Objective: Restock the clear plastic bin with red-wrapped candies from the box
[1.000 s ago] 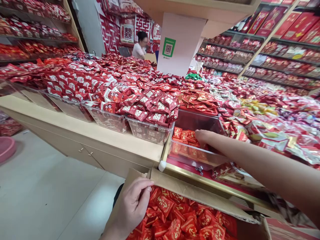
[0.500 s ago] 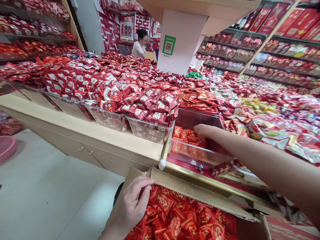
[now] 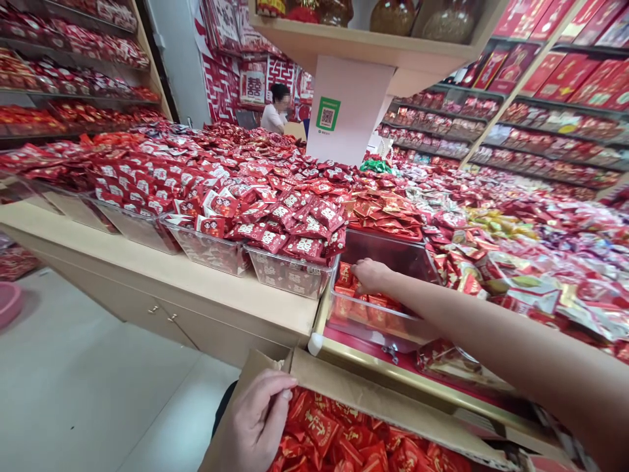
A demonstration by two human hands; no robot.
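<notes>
My left hand (image 3: 263, 416) grips the near left edge of an open cardboard box (image 3: 373, 400), thumb bent over the flap. Inside the box lie many loose red wrapped candies (image 3: 339, 436) with gold print. My right hand (image 3: 371, 276) reaches into a clear plastic bin (image 3: 378, 334) on the counter. Its fingers curl down onto red candy packets (image 3: 346, 275) set in rows at the bin's left side. The fingertips are partly hidden, and I cannot make out what is between them.
Clear bins heaped with red packets (image 3: 295, 226) line the wooden counter (image 3: 206, 275) to the left. More sweets (image 3: 521, 282) spread to the right. A pillar with a QR sign (image 3: 328, 115) rises behind, under a shelf (image 3: 373, 46). A person (image 3: 275, 111) sits far back. A pink basin (image 3: 8, 303) stands on the floor.
My right hand has moved left within the clear bin, from the right end of the packet rows to the left side. My left hand keeps its hold on the box. The view has tilted up slightly.
</notes>
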